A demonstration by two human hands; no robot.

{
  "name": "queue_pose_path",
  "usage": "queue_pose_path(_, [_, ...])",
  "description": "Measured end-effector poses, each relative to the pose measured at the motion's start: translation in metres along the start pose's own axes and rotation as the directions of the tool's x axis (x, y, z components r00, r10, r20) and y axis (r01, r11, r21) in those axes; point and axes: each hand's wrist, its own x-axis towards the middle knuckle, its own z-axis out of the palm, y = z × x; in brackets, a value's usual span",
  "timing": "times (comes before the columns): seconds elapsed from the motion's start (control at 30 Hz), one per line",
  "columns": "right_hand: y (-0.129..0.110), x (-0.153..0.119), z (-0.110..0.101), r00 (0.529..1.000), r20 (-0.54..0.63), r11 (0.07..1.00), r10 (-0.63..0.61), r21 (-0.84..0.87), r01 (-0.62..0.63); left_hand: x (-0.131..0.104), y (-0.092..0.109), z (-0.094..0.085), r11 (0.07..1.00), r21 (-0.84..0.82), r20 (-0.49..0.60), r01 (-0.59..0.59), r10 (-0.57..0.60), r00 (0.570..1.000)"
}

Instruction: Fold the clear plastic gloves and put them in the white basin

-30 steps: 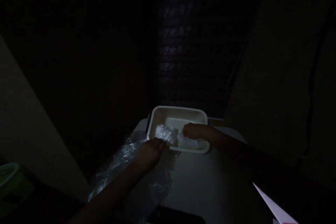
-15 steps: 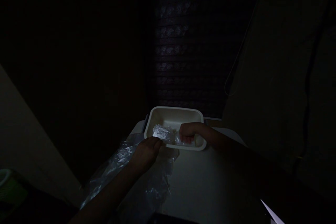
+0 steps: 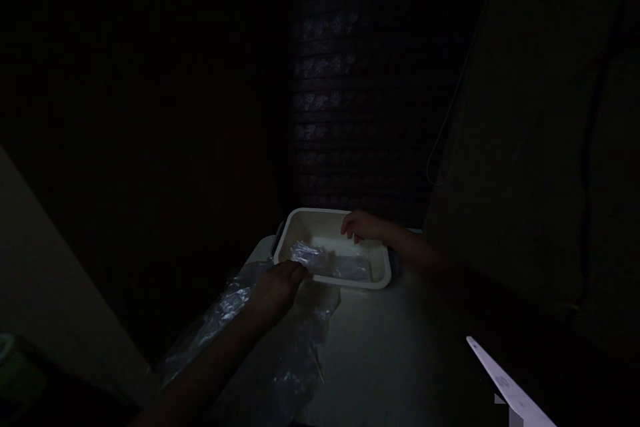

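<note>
A white rectangular tub [image 3: 373, 283] with dark side handles stands on a pale table. Clear crinkled plastic [image 3: 307, 253] lies in it at the left, and a flatter plastic piece [image 3: 353, 267] lies at the right. My left hand [image 3: 276, 290] is closed at the tub's near left rim, gripping plastic there. Over the tub's back right part is my right hand [image 3: 361, 225], its fingers apart and bent down, with nothing seen in them. More loose clear plastic [image 3: 230, 303] spreads under and beside my left forearm.
The pale table [image 3: 370, 353] reaches toward me. A dark ribbed shutter [image 3: 325, 100] is behind the tub, with a hanging cord [image 3: 440, 147] on its right. A green object [image 3: 20, 370] is low at the left; a bright pale strip [image 3: 505, 377] is at the lower right.
My right hand has lifted from the plastic inside the tub, moved toward the back rim and opened. The flat plastic piece now shows. My left hand has stayed at the near left rim.
</note>
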Motion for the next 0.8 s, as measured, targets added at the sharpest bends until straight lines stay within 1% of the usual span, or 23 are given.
queue_pose_path(0.1, [0.008, -0.010, -0.014, 0.981, -0.189, 0.999, -0.033, -0.033, 0.027, 0.013, -0.005, -0.002, 0.999, -0.020, 0.021, 0.036, -0.036, 0.999])
queue_pose_path(0.2, [0.022, -0.025, -0.025, 0.946, -0.309, 0.992, -0.094, -0.109, 0.063, 0.028, -0.011, -0.001, 0.997, -0.029, 0.045, 0.071, -0.069, 0.997])
queue_pose_path(0.3, [0.035, -0.042, -0.034, 0.918, -0.371, 0.980, -0.143, -0.184, 0.078, 0.044, -0.019, 0.003, 0.996, -0.015, 0.061, 0.086, -0.085, 0.995])
queue_pose_path(0.4, [0.045, -0.059, -0.039, 0.914, -0.383, 0.976, -0.133, -0.209, 0.054, 0.057, -0.026, 0.008, 0.997, -0.012, 0.083, 0.081, -0.080, 0.993])
queue_pose_path(0.47, [0.050, -0.069, -0.037, 0.908, -0.393, 0.977, -0.146, -0.199, 0.071, 0.063, -0.029, 0.010, 0.996, -0.018, 0.095, 0.089, -0.087, 0.992])
queue_pose_path(0.5, [0.052, -0.073, -0.035, 0.901, -0.403, 0.978, -0.161, -0.188, 0.090, 0.065, -0.030, 0.010, 0.995, -0.020, 0.101, 0.096, -0.094, 0.991])
queue_pose_path(0.57, [0.054, -0.082, -0.026, 0.904, -0.406, 0.985, -0.137, -0.149, 0.083, 0.064, -0.030, 0.008, 0.995, -0.030, 0.096, 0.097, -0.094, 0.991])
queue_pose_path(0.6, [0.055, -0.086, -0.019, 0.901, -0.416, 0.988, -0.124, -0.136, 0.073, 0.062, -0.029, 0.005, 0.995, -0.038, 0.078, 0.094, -0.091, 0.993])
queue_pose_path(0.63, [0.055, -0.090, -0.012, 0.910, -0.398, 0.990, -0.116, -0.117, 0.074, 0.059, -0.028, 0.003, 0.995, -0.049, 0.052, 0.091, -0.088, 0.995])
queue_pose_path(0.67, [0.056, -0.093, -0.003, 0.916, -0.387, 0.993, -0.103, -0.096, 0.071, 0.055, -0.026, 0.000, 0.994, -0.059, 0.023, 0.087, -0.086, 0.996])
queue_pose_path(0.7, [0.056, -0.096, 0.006, 0.923, -0.365, 0.992, -0.117, -0.085, 0.092, 0.049, -0.023, -0.004, 0.994, -0.065, -0.005, 0.088, -0.088, 0.996])
queue_pose_path(0.73, [0.056, -0.100, 0.016, 0.921, -0.370, 0.993, -0.119, -0.070, 0.100, 0.042, -0.020, -0.007, 0.993, -0.066, -0.024, 0.095, -0.097, 0.995])
queue_pose_path(0.8, [0.054, -0.107, 0.036, 0.931, -0.353, 0.995, -0.098, -0.035, 0.091, 0.025, -0.013, -0.010, 0.991, -0.052, -0.009, 0.127, -0.127, 0.992])
